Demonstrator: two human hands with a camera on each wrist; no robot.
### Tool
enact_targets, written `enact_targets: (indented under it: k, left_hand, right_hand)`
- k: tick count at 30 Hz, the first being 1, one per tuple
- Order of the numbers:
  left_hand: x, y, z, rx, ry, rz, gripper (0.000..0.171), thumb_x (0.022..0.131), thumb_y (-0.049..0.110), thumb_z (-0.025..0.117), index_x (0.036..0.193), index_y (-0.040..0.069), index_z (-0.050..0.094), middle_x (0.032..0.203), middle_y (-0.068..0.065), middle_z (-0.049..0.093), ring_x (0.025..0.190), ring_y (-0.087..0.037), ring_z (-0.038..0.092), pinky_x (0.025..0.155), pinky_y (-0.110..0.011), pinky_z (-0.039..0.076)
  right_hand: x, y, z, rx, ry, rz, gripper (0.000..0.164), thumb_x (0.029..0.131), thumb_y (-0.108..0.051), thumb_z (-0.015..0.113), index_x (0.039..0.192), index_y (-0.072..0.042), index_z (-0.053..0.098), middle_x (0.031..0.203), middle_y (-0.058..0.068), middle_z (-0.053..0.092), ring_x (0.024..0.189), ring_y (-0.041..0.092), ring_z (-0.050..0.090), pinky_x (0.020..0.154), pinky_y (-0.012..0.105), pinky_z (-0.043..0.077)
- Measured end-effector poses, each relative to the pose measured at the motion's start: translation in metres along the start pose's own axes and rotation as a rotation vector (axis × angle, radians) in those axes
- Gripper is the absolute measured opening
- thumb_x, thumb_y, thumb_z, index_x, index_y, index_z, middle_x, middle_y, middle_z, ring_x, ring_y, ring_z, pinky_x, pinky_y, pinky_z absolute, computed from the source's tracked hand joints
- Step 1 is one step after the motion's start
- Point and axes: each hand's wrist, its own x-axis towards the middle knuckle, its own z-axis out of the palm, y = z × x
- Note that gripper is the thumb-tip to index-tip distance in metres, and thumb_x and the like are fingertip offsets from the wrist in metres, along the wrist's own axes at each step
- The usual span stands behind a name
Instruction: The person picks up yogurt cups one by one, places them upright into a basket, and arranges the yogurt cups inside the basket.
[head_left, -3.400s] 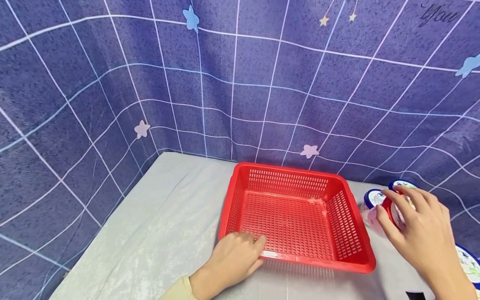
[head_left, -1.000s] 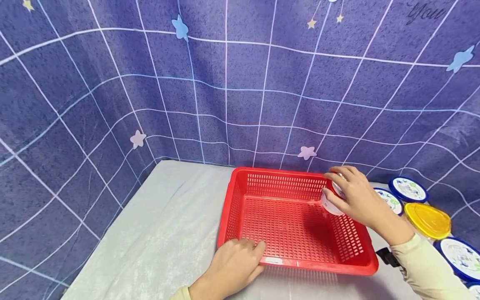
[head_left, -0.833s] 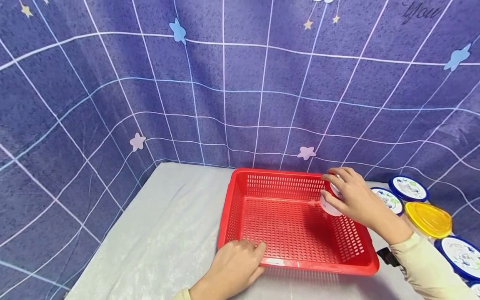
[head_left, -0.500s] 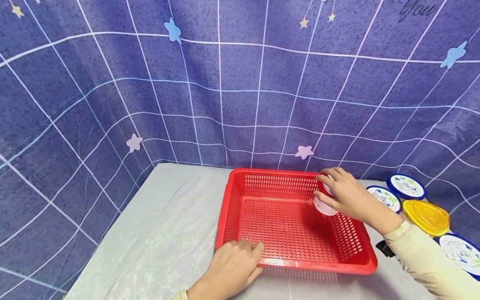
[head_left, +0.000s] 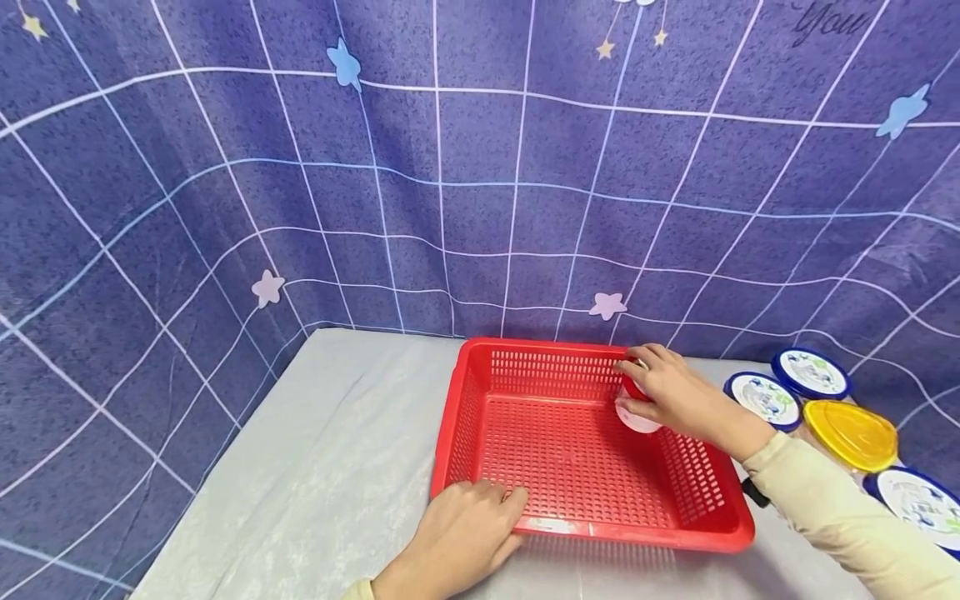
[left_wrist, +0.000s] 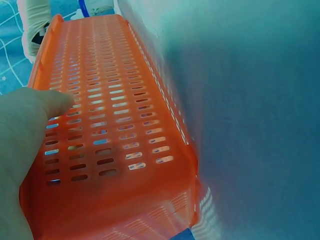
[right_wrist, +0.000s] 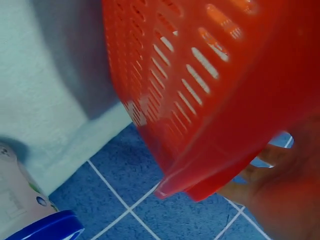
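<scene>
Presently, at the far right corner of the red basket point(head_left: 562, 450), a red-lidded jar point(head_left: 636, 419) is held in the fingers of the right hand point(head_left: 671, 394); its near rim is gripped by the left hand point(head_left: 467, 529).

My basket point(head_left: 566, 446) catches glare on its near rim point(head_left: 555, 526), shadow inside right; my wrist views look dimmer.

On your pale, cloth-covered bench point(head_left: 315, 467) you have the red basket point(head_left: 562, 450), and to its right three blue-lidded tubs point(head_left: 763, 400) and a yellow-lidded container point(head_left: 852, 435) standing close together
</scene>
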Motion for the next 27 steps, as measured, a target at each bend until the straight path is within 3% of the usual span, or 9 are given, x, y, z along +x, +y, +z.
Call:
enact_targets:
  k: [8, 17, 27]
  left_hand:
    - [0.001, 0.001, 0.001, -0.006, -0.015, -0.004, 0.032, 0.077, 0.044, 0.074, 0.085, 0.019, 0.056, 0.059, 0.008, 0.048, 0.051, -0.009, 0.049, 0.043, -0.023, 0.029]
    - [0.0, 0.0, 0.0, 0.01, -0.018, -0.01, 0.033, 0.076, 0.044, 0.075, 0.086, 0.019, 0.057, 0.059, 0.008, 0.049, 0.053, -0.01, 0.052, 0.044, -0.023, 0.031]
    - [0.0, 0.002, 0.001, 0.017, -0.011, -0.009, 0.032, 0.075, 0.042, 0.074, 0.084, 0.018, 0.056, 0.058, 0.007, 0.047, 0.051, -0.01, 0.05, 0.044, -0.023, 0.028]
  right_hand:
    - [-0.001, -0.001, 0.006, -0.04, -0.023, -0.048, 0.046, 0.077, -0.023, 0.083, 0.113, 0.001, 0.067, 0.113, 0.023, 0.062, 0.105, 0.042, 0.058, 0.089, 0.058, 0.046]
    - [0.003, -0.012, 0.025, -0.1, -0.158, -0.086, 0.043, 0.083, -0.025, 0.076, 0.117, -0.001, 0.067, 0.121, 0.024, 0.061, 0.115, 0.044, 0.056, 0.096, 0.06, 0.044]
    - [-0.007, -0.011, 0.026, -0.056, -0.133, -0.076, 0.06, 0.084, -0.031, 0.077, 0.132, 0.0, 0.058, 0.13, 0.025, 0.058, 0.123, 0.045, 0.052, 0.101, 0.06, 0.04]
